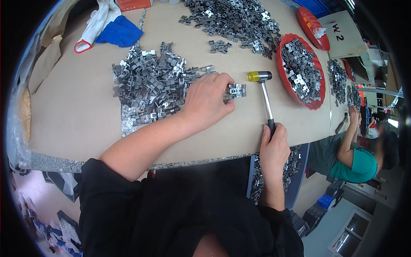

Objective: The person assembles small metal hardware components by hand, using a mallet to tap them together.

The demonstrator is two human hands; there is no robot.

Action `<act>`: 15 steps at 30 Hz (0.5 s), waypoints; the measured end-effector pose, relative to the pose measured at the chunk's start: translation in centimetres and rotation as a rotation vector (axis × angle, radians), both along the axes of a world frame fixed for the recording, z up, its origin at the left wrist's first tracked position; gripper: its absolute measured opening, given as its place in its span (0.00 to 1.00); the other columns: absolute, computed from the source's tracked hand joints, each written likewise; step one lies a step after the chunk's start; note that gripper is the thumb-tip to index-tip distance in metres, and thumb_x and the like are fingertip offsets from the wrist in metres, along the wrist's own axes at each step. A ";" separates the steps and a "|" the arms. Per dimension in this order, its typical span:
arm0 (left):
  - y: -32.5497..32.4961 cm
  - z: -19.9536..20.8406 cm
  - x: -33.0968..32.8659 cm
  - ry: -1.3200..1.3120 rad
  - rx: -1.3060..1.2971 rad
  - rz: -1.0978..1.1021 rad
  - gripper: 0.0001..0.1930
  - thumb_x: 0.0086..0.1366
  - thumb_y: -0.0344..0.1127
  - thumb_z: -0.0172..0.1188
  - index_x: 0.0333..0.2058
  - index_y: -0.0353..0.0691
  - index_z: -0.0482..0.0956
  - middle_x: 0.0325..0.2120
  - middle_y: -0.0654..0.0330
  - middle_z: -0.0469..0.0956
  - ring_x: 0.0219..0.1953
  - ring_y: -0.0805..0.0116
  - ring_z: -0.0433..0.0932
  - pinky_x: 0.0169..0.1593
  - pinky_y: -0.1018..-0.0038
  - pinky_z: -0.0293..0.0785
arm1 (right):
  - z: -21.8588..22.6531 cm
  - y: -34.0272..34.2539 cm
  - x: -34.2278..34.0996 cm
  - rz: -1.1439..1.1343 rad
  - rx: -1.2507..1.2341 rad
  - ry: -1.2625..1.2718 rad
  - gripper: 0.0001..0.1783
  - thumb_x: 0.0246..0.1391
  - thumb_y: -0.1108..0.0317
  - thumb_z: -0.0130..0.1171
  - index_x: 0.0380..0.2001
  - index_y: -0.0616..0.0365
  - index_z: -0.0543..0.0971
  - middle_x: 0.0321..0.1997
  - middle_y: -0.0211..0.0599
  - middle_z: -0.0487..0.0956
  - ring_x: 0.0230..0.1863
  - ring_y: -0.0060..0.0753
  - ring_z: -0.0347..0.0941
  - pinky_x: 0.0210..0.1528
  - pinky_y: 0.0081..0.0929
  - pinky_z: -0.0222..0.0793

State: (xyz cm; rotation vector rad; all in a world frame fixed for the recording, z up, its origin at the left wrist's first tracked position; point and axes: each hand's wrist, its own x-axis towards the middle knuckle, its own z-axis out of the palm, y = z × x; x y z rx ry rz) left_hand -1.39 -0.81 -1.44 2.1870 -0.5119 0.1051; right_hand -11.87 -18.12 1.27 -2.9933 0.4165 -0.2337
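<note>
My left hand pinches a small metal clip by its left end, low over the table; the fingers hide part of it. To its right, my right hand is wrapped round the black grip of a small mallet. That mallet has a shiny metal shaft, a yellow face on the left and a black end on the right. Its head sits a short way up and right of the clip, apart from it. Beside my left hand lies a heap of similar metal clips.
A red scalloped bowl of clips stands right of the mallet. A larger clip pile lies at the back. White and blue gloves rest far left. A co-worker in a green shirt sits at right. Below the table edge is a bin of parts.
</note>
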 end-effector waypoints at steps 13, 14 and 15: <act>0.0 -0.2 0.1 0.004 0.004 -0.004 0.15 0.41 0.32 0.61 0.31 0.38 0.72 0.25 0.58 0.74 0.31 0.62 0.75 0.36 0.69 0.70 | 1.7 -0.5 -1.0 0.046 0.213 0.098 0.17 0.51 0.70 0.49 0.45 0.62 0.65 0.37 0.51 0.67 0.34 0.54 0.69 0.34 0.41 0.64; 0.0 -0.1 0.2 0.010 0.001 -0.001 0.15 0.41 0.32 0.61 0.31 0.38 0.72 0.25 0.58 0.74 0.31 0.62 0.75 0.36 0.69 0.70 | 1.9 -0.5 -1.1 0.053 0.203 0.113 0.19 0.50 0.71 0.49 0.47 0.61 0.65 0.36 0.50 0.67 0.34 0.55 0.70 0.34 0.41 0.65; 0.0 0.0 0.2 0.034 0.000 0.001 0.16 0.41 0.33 0.61 0.31 0.37 0.73 0.25 0.58 0.75 0.31 0.61 0.75 0.36 0.69 0.70 | 2.0 -0.5 -1.1 0.061 0.192 0.130 0.21 0.50 0.72 0.50 0.48 0.59 0.64 0.36 0.50 0.67 0.34 0.56 0.70 0.34 0.42 0.66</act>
